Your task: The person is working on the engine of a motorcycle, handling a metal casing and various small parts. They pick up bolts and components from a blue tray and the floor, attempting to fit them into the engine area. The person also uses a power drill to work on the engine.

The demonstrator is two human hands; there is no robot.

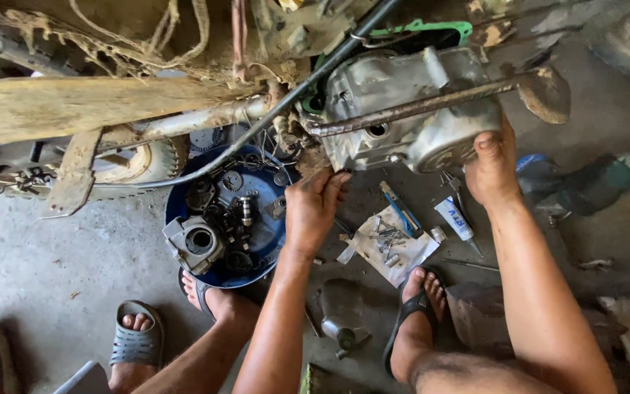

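Head cam, looking straight down: a grey metal engine case (410,109) sits in the upper middle of the frame, hanging off a muddy bike frame, with a rusty rod (417,106) running across its face. The right hand (491,168) is pressed against the case's lower right edge, thumb up on the metal, fingers curled under it so it's gripping the case. The left hand (313,208) is up at the case's lower left corner, fingers bent and touching the underside; can't tell if it's actually clamped on anything there.

Left of centre on the concrete floor is a blue round tray (176,208) full of gears and a grey cylinder block. Just below the case lie bolts on a scrap of paper (391,252), a small white tube (453,217) and a blue-handled tool (402,211). Feet in sandals show along the bottom edge.
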